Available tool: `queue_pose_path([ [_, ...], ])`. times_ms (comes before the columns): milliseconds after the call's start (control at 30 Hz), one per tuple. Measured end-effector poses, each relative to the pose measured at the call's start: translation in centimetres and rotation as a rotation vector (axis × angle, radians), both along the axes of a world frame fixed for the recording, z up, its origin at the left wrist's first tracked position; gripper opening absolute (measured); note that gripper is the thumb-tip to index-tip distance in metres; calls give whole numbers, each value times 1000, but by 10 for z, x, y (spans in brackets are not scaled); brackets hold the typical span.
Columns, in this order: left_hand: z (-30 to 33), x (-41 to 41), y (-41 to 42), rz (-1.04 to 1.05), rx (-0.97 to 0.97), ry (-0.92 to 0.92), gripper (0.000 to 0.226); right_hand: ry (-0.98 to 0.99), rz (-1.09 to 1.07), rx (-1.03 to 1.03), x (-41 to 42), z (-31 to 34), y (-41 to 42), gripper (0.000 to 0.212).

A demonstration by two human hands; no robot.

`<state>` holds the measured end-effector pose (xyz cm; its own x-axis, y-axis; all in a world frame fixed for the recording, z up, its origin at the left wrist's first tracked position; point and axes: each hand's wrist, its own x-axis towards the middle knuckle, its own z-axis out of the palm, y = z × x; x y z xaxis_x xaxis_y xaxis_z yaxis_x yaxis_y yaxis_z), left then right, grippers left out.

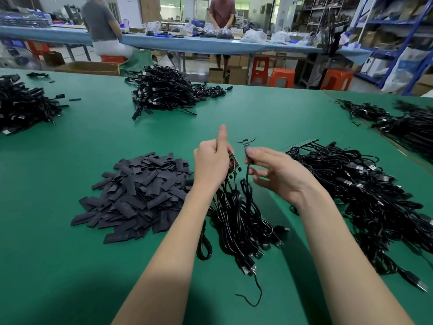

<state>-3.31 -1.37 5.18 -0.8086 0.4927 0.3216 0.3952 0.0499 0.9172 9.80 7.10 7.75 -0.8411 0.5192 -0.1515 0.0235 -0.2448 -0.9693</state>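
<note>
Two hands: left hand (210, 165) grips bundle (234, 207), right hand (278, 174) pinches single cable (247, 172).
Risk: single cable may snag bundle, 6 o'clock.

Left hand (212, 160): held up with its back toward the camera. The fingers are curled round the top of a cable bundle (230, 207), and one digit stands straight up, clear of the rest.
Right hand (276, 172): level with the left and just beside it, not touching. Thumb and forefinger pinch a single cable (247, 171) near its upper end. The other fingers are loosely spread and slightly blurred.
Left forearm (168, 249): bare, slanting up and right from the bottom edge.
Right forearm (337, 242): bare, slanting up and left from the lower right.
Wrists: both roughly straight.
</note>
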Motion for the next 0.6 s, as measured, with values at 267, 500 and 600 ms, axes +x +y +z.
queue_pose_path([
  [267,0,8,-4,-162,-25,45,13,182,-260,14,23,30,17,15],
  [500,16,30,-8,-495,374,-633,19,28,-271,15,-9,8,-6,12],
  [600,6,30,-11,-449,322,-652,20,0,-246,-5,-16,-1,-8,11],
])
